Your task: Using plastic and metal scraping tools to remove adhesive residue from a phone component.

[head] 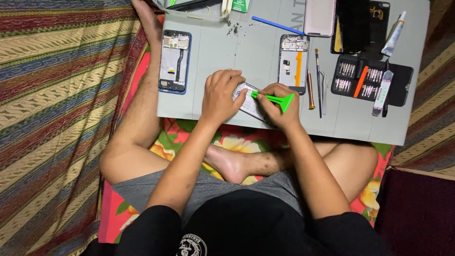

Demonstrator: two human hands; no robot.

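Observation:
My left hand (220,95) presses down on a flat silver phone part (250,102) lying on the grey work mat (213,57). My right hand (279,106) grips a bright green plastic pry tool (277,99), its thin tip pushed against the part's upper edge next to my left fingers. Most of the part is hidden under both hands.
An opened blue-framed phone (174,60) lies at the mat's left, another opened phone frame (293,61) just behind my right hand. A screwdriver-bit case (372,80), tweezers, a blue spudger (277,25), a pink phone back (320,17) and a glue tube (394,34) lie further right. Striped cloth surrounds the mat.

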